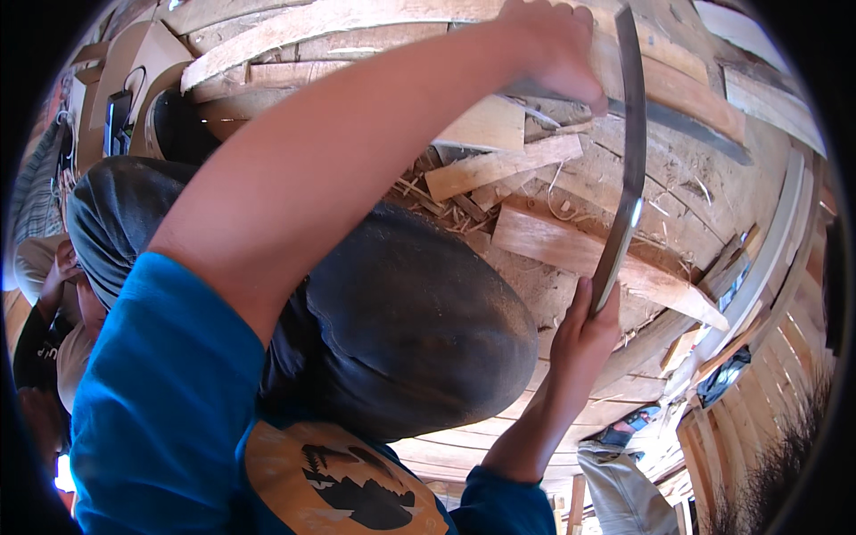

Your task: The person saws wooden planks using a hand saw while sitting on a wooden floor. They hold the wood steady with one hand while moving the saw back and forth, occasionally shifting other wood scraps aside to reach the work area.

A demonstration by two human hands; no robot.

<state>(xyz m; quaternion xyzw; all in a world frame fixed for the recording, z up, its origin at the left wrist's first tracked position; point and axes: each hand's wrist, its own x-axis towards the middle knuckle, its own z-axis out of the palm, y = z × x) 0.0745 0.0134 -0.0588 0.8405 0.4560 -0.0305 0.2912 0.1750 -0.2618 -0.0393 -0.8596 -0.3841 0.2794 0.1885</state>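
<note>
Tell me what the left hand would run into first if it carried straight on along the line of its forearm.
In the picture, the left hand would first meet the long blade, near its tip; depth is unclear, so it might pass beneath.

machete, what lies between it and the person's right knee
In the head view, a pale wooden plank lies between the machete and the right knee, running on under the machete, with curled shavings beside it.

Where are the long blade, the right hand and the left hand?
Long blade [634, 160]: head view, metal surface, about mid-length.
Right hand [586, 334]: head view, middle of the hand, below the thumb.
Left hand [558, 52]: head view, middle of the hand.
</note>
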